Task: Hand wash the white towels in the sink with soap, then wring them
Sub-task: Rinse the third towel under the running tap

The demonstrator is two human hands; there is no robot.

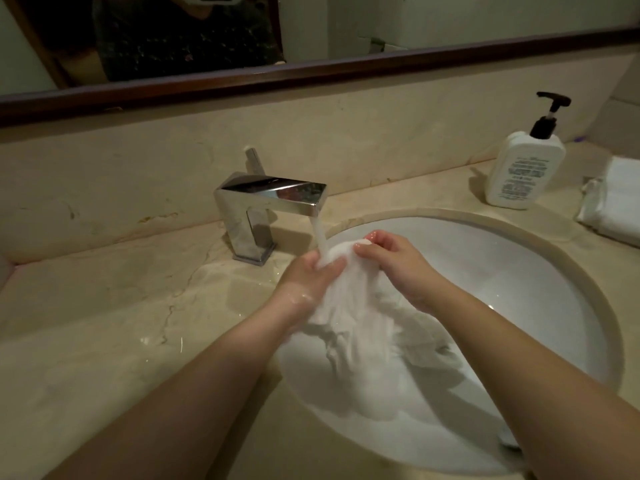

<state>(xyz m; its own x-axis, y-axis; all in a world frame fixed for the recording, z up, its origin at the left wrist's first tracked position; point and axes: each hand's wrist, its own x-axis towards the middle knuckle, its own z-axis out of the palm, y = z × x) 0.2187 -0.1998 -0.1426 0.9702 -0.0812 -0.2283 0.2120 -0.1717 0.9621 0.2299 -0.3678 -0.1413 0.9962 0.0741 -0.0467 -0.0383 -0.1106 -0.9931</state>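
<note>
A wet white towel (356,327) hangs from both hands into the white round sink (540,282). My left hand (311,275) grips its upper left part, and my right hand (391,258) pinches the top edge just to the right. Water runs from the chrome faucet (266,202) straight onto the bunched top of the towel between my hands. The towel's lower part trails down into the basin. A white soap pump bottle (523,168) with a black pump stands on the counter at the back right.
Folded white towels (616,206) lie at the right edge of the beige marble counter (104,323). A dark-framed mirror (311,74) runs along the wall behind the faucet. The counter near the faucet is wet.
</note>
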